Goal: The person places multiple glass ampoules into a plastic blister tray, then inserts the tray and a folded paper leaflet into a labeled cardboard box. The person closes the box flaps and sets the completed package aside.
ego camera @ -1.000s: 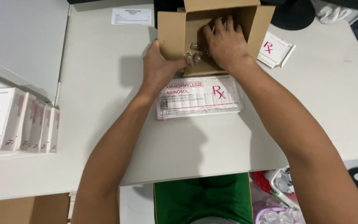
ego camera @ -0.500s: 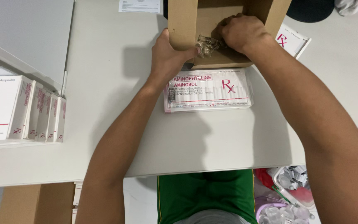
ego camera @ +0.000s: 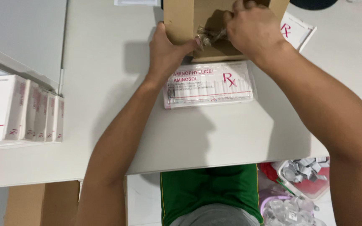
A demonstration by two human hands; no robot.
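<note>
1. Cardboard box, plain brown, matte, square-cornered, open on top; it stands at the top centre of the frame, partly cut off by the upper edge.
2. Small clear glass ampoules, slim and shiny, a little bunch at the box's opening (count not readable).
3. Flat white carton, rectangular, pink print, wrapped in glossy clear film; lies just below the box, touching its near edge.
4. Row of like white cartons stands on edge at the left of the frame; one more white carton peeks out at the box's right.
5. Table: smooth, pale grey-white, matte, with soft shadows under the arms. Below its near edge, lower right, a red tray of grey scraps and a clear container of small glass pieces; a green garment at bottom centre.
6. Left hand clamped on the box's left wall, thumb over the near rim.
7. Right hand closed on the ampoules, fingers curled down inside the box; the ampoules jut from it toward the left hand's thumb.
</note>
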